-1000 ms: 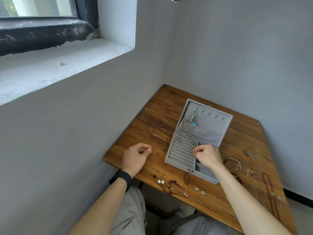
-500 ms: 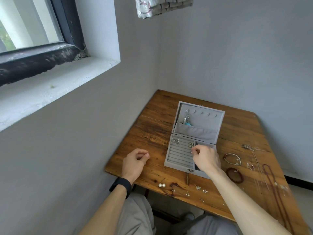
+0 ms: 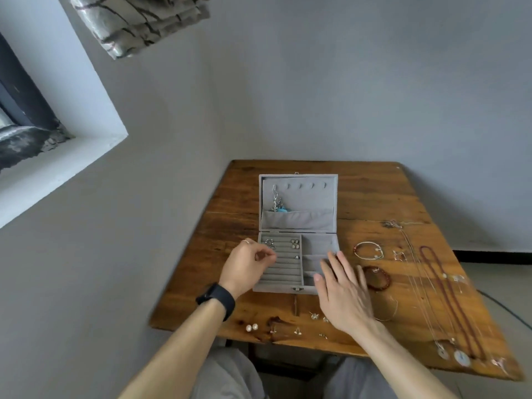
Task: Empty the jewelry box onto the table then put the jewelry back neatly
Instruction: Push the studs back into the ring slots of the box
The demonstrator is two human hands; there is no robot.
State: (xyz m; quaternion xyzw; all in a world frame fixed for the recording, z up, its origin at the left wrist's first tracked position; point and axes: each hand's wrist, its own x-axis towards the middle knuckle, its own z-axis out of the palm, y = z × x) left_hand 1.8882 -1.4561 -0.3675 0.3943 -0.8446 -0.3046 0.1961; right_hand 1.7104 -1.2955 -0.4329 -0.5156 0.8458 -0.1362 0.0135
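Note:
A grey velvet jewelry box (image 3: 316,240) lies open on the wooden table (image 3: 374,203). Its lid pocket holds a silver chain with a turquoise piece (image 3: 278,204). A few small earrings (image 3: 295,243) sit in the ring rows. My left hand (image 3: 247,266) hovers at the box's left edge, fingers curled with thumb and forefinger pinched; whether it holds anything I cannot tell. My right hand (image 3: 344,292) is flat with fingers spread over the box's front right corner, holding nothing. Pearl studs (image 3: 251,327) and small earrings (image 3: 298,331) lie along the near edge.
Right of the box lie a thin bracelet (image 3: 369,250), a dark red bead bracelet (image 3: 377,277), a long red bead necklace (image 3: 449,295) and fine silver chains (image 3: 417,272) with pendants. Grey walls close in behind and left. A window sill (image 3: 57,168) is upper left.
The view swung right and the box now faces me squarely. My left hand moved from the bare table up to the box's left edge. My right hand left the ring rows, opened and shifted right.

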